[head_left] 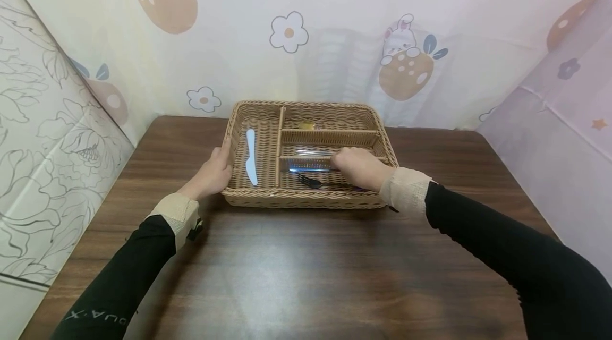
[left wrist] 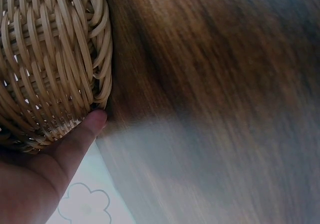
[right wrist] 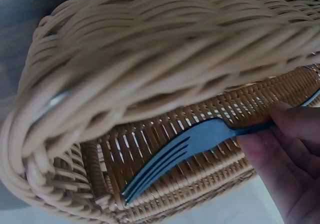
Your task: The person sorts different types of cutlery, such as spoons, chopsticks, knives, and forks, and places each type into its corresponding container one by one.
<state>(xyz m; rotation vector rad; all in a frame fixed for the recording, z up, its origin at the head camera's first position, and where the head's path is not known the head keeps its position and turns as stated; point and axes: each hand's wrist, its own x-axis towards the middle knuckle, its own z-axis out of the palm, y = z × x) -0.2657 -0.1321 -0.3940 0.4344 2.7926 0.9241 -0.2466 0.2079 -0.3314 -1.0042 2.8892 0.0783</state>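
Note:
A rectangular wicker basket stands at the back of the table, divided into compartments. My left hand rests against its left outer side. In the left wrist view, one straight digit of that hand lies along the weave. My right hand reaches into the right part and pinches a blue-grey fork by its handle between thumb and fingers. The tines hang over the wicker floor, near a basket corner. Also in the basket are a pale blue knife, a dark fork head and shiny cutlery.
A small yellow item lies in the back right compartment. Wicker dividers separate the sections. The dark wooden table extends in front, and a patterned cloth wall rises right behind the basket.

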